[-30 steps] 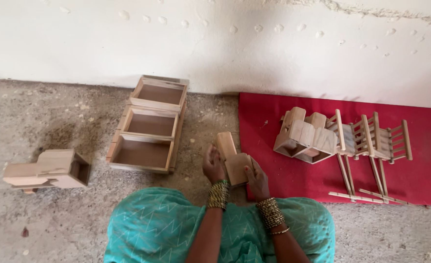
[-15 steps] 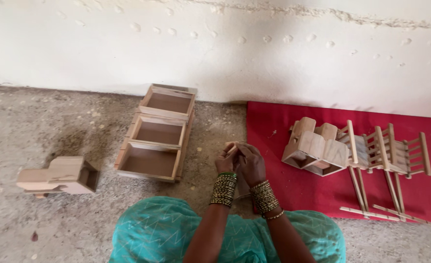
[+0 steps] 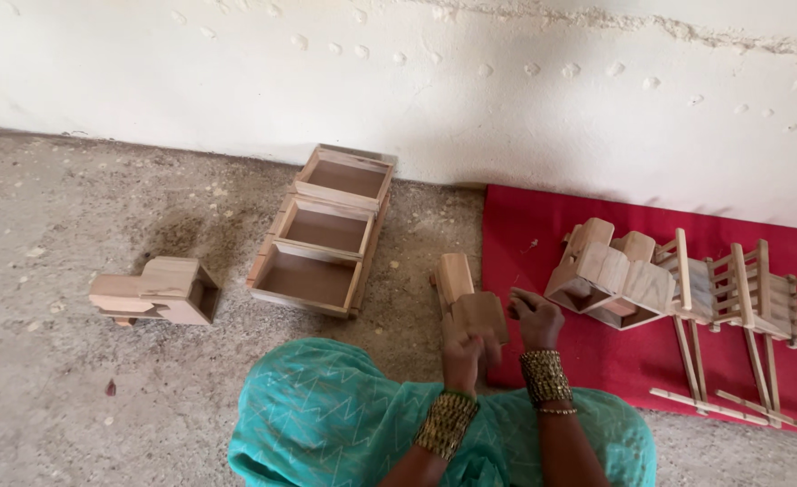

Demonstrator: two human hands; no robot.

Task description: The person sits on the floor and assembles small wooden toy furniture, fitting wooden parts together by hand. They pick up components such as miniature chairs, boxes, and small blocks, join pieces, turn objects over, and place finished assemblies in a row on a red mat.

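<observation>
The white wall [image 3: 236, 72] fills the top of the view, and the rough grey floor [image 3: 56, 379] lies under it. The red cloth [image 3: 525, 234] is spread on the floor against the wall, and I give all places from this cloth.

Well to the left of the cloth, three open wooden boxes [image 3: 322, 230] lie in a row, touching each other, and the row runs away from the wall. On the cloth itself stands a group of wooden frames [image 3: 669, 280] made of blocks and slats. Some thin loose sticks [image 3: 705, 406] lie near the front edge of the cloth. Far to the left of the cloth, beyond the boxes, a blocky wooden figure [image 3: 160, 290] rests alone on the floor.

The wooden piece [image 3: 466, 302] is just at the left edge of the cloth, lifted above the floor. The left hand [image 3: 464, 356] has its grip closed around the lower end of the piece. The right hand [image 3: 535, 317] is over the edge of the cloth, just beside the piece, with its fingers half curled. I cannot tell if its grip touches the wood or holds something small.

In my judgement the step in hand is to turn or fit this piece. The next move calls for a steady left hold and a second contact from the right.
</observation>
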